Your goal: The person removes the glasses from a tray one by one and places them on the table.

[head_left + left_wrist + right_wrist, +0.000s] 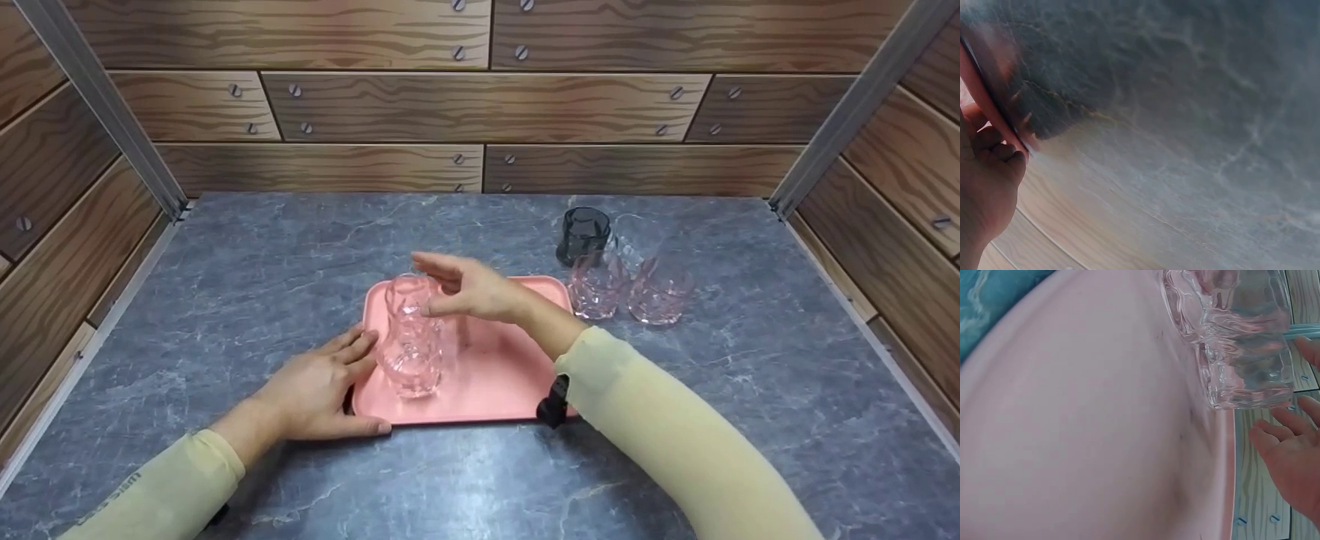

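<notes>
A pink tray (495, 367) lies on the table with two clear glasses, a front glass (412, 367) and a rear glass (409, 296), standing in line along its left side. My left hand (319, 394) holds the tray's front left corner, fingers at the left rim and thumb along the front edge. In the left wrist view its fingers (1002, 149) bend against the rim. Over the tray, my right hand (472, 289) is held with fingers spread and relaxed beside the rear glass. The right wrist view shows those fingers (1275, 433) near the glass, not wrapped round it.
Right of the tray, on the grey marbled table (465, 480), stand a dark grey glass (583, 236) and clear glasses, including a left one (595, 289) close to the tray's back corner and a right one (660, 296). Wood-patterned walls (480, 105) enclose the table's back and sides.
</notes>
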A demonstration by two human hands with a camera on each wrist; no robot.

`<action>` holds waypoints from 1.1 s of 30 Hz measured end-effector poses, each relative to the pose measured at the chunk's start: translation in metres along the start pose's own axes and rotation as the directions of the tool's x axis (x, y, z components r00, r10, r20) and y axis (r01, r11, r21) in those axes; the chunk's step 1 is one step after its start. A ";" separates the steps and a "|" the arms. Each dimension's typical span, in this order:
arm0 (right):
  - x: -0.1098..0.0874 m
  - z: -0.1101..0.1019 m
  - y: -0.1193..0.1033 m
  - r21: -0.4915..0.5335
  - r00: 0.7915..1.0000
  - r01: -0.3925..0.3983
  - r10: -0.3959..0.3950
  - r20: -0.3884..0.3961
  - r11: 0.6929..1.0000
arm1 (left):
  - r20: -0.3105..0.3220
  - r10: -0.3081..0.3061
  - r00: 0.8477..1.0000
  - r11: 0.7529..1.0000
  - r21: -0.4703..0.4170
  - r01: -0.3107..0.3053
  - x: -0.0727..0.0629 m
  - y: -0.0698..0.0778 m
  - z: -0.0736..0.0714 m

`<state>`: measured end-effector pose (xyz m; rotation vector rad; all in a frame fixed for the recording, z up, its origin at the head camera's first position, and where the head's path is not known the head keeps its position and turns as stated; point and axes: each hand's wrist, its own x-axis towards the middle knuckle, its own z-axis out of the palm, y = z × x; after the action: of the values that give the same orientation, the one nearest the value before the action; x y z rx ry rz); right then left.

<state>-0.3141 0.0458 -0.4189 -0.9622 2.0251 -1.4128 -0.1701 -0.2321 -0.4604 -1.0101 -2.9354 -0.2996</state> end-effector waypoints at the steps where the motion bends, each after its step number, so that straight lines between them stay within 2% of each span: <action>1: 0.001 0.001 0.001 0.007 1.000 -0.004 0.004 0.008 1.000 | 0.001 -0.003 1.000 1.000 0.002 0.003 0.000 0.000 0.000; 7: 0.004 0.005 0.008 0.039 0.998 -0.056 0.055 0.031 0.998 | 0.005 -0.006 1.000 1.000 -0.002 0.006 0.000 0.001 0.001; 15: 0.007 0.008 0.014 0.054 0.995 -0.095 0.094 0.017 0.994 | -0.015 0.021 1.000 1.000 -0.002 -0.021 0.000 -0.001 0.002; 20: 0.007 0.011 0.013 0.048 0.993 -0.118 0.119 -0.019 0.992 | -0.005 0.012 1.000 1.000 -0.004 -0.012 -0.001 -0.002 0.004; 25: 0.007 0.015 0.013 0.041 0.993 -0.100 0.102 -0.054 0.994 | 0.001 0.001 1.000 1.000 -0.007 -0.001 -0.002 -0.001 0.004; 33: -0.001 0.015 0.012 -0.035 0.983 -0.087 0.080 -0.167 0.996 | -0.001 0.010 1.000 1.000 -0.004 -0.010 -0.001 -0.002 0.003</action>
<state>-0.3063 0.0403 -0.4353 -0.7893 2.1971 -1.4519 -0.1704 -0.2335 -0.4641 -1.0243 -2.9295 -0.3059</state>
